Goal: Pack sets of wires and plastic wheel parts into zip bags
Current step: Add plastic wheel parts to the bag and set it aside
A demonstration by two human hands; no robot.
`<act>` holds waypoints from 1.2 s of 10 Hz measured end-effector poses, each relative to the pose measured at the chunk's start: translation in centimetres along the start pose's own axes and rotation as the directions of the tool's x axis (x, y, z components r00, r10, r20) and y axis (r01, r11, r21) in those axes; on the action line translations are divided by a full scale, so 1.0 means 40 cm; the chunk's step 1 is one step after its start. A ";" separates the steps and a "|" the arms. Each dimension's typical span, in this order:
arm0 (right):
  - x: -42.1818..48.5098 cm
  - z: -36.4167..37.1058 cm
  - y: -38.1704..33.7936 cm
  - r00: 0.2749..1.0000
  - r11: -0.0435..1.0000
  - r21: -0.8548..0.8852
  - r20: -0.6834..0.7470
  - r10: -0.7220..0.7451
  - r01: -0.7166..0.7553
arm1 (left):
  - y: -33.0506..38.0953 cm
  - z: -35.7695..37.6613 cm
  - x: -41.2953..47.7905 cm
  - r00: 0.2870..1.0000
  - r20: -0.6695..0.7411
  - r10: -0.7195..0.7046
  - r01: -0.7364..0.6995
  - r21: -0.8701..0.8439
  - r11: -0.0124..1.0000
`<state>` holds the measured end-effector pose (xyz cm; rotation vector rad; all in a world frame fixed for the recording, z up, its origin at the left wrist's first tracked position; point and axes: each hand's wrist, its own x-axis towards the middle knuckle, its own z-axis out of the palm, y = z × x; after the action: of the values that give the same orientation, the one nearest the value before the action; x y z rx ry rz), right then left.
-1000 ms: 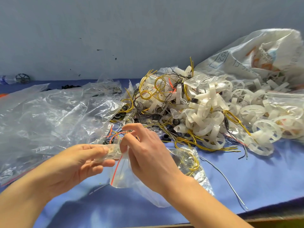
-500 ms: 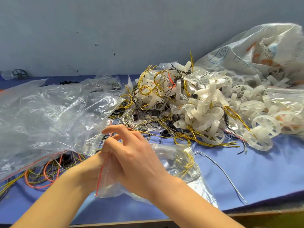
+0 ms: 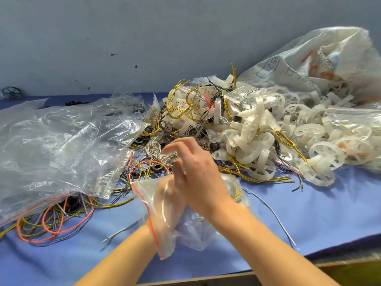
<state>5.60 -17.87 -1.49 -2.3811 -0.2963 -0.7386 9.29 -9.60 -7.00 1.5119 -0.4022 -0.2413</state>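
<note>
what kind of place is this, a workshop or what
Probably a small hand-packing workbench: a heap of white plastic wheel parts, loose wire coils and a stack of clear zip bags lie on a blue-covered table against a bare wall.

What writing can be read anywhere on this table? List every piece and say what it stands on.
"52": the end of a number in a blue box on the big white sack; the digit before it is unclear.
Other blue print and orange marks on that sack: too blurred to read.
Clear zip bags and plastic wheel parts: no writing visible.
</note>
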 end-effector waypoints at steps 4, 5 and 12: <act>0.001 -0.107 0.196 0.951 0.853 -0.427 -0.196 0.238 -0.302 | 0.041 -0.105 0.059 0.884 0.300 -0.360 0.401 -0.086 0.912; -0.005 -0.132 0.227 0.912 0.791 -0.455 -0.236 0.337 -0.410 | 0.064 -0.214 0.046 0.835 0.340 -0.432 0.471 -0.037 0.882; -0.055 -0.249 0.247 0.853 0.739 -0.474 -0.050 0.520 -0.479 | 0.135 -0.284 0.036 0.876 -0.444 -0.188 0.123 -0.171 0.977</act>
<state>3.19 -31.86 -1.19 -2.7632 0.5531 -0.4800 14.68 0.51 -1.61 1.4111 0.1160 -0.0302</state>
